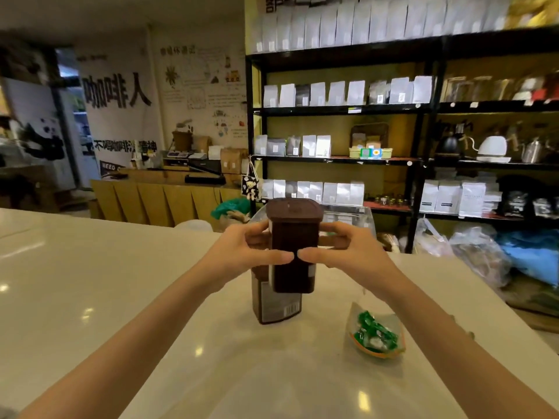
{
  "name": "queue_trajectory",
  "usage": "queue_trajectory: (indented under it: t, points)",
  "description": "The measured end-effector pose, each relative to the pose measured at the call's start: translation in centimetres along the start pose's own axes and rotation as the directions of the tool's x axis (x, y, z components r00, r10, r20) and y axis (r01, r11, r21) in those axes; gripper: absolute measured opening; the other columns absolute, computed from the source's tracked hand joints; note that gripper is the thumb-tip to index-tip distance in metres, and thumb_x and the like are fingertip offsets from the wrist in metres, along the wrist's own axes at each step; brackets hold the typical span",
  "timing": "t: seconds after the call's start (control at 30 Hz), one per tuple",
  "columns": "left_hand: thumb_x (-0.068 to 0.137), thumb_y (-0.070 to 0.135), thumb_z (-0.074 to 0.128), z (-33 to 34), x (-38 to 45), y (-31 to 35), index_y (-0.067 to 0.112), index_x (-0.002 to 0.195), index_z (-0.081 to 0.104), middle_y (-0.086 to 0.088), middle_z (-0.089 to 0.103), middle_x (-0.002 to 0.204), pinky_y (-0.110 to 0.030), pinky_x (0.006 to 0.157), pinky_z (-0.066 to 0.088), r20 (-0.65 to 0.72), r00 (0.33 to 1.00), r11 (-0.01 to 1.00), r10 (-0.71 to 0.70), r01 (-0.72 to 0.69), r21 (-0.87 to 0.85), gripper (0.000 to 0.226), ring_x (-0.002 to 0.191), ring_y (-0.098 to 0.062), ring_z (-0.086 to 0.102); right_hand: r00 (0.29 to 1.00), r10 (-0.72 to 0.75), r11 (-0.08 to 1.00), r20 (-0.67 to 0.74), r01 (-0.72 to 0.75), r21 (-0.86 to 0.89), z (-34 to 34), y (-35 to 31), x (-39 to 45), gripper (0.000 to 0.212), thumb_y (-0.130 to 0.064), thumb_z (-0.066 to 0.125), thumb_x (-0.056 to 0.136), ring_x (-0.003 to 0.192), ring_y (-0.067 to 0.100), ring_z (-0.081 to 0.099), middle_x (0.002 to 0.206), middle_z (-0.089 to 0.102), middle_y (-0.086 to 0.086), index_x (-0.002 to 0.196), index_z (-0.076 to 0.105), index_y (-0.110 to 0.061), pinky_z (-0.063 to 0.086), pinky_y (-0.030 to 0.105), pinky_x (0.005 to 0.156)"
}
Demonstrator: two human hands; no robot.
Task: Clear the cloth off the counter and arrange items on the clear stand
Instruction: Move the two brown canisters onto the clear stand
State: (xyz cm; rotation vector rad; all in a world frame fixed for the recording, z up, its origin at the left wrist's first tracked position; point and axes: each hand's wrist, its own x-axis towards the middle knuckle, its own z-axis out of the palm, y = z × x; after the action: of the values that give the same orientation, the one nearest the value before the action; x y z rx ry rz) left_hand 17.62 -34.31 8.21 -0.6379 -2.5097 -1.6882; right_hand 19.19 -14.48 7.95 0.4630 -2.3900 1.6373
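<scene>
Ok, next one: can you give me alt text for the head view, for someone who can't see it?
Both hands, left hand and right hand, hold a dark brown lidded container up above a white counter. A second brown container stands on the counter just behind it, and a small dish of green-wrapped sweets sits to the right. Shelves of white bags fill the background.

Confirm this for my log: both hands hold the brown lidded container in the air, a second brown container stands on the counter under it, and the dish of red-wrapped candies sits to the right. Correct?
Nearly. The head view shows the candies are wrapped in green, not red. The rest holds: left hand and right hand hold the brown lidded container aloft, the second brown container stands on the counter below, and the dish sits to the right.
</scene>
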Motion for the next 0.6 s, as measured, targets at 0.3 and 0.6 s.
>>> queue_trajectory:
  t: [0.3, 0.6]
  points:
    - [0.074, 0.010, 0.072, -5.0, 10.5, 0.1, 0.036, 0.101, 0.057, 0.022, 0.065, 0.081, 0.002, 0.051, 0.046, -0.038, 0.995, 0.996, 0.092, -0.092, 0.001, 0.040, 0.062, 0.020, 0.061, 0.986, -0.064, 0.997, -0.155, 0.057, -0.049, 0.4, -0.8, 11.1, 0.056, -0.028, 0.078, 0.068, 0.076, -0.002, 0.060, 0.095, 0.064, -0.008, 0.118, 0.056, -0.017, 0.047, 0.006, 0.050]
    - [0.070, 0.007, 0.075, -8.2, 20.2, -2.5, 0.016, 0.117, 0.062, 0.007, 0.073, 0.093, -0.002, 0.058, 0.051, -0.040, 0.994, 0.994, 0.104, -0.104, 0.019, 0.049, 0.068, 0.013, 0.066, 0.979, -0.006, 0.998, -0.205, -0.006, -0.061, 1.0, 1.0, 20.6, 0.061, -0.025, 0.078, 0.069, 0.078, 0.006, 0.063, 0.095, 0.065, -0.003, 0.124, 0.053, -0.013, 0.048, 0.013, 0.059]
